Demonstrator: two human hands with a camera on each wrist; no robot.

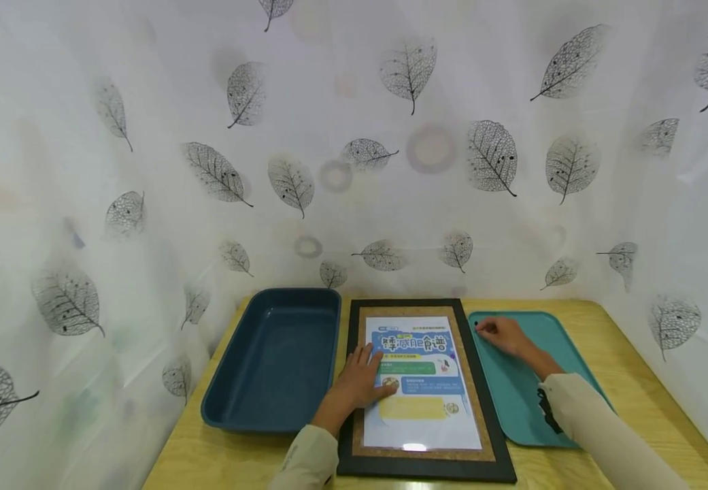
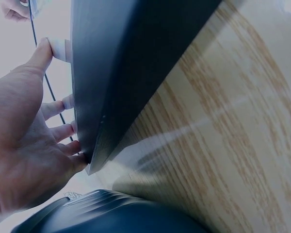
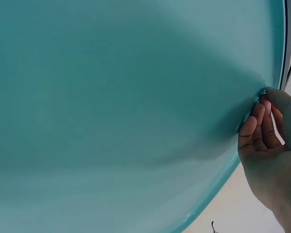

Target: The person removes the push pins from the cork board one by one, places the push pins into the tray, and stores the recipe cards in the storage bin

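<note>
A printed sheet with Chinese text [image 1: 417, 432] lies on a cork board with a black frame [image 1: 427, 469]. My left hand [image 1: 360, 381] rests on the sheet's left side, fingers spread; in the left wrist view the same hand [image 2: 34, 131] reaches over the frame's dark edge [image 2: 102, 73]. At the far left corner of the teal tray [image 1: 521, 408], my right hand [image 1: 507, 337] pinches a small dark object [image 1: 478, 327]. In the right wrist view the fingers of that hand [image 3: 271, 141] meet low at the tray surface, mostly hiding the small object.
A deep dark-blue bin [image 1: 274, 367] stands left of the board on the wooden table [image 1: 647, 408]. A leaf-print curtain [image 1: 354, 204] hangs behind and at both sides. Something black [image 1: 549, 412] shows beside my right cuff, over the tray.
</note>
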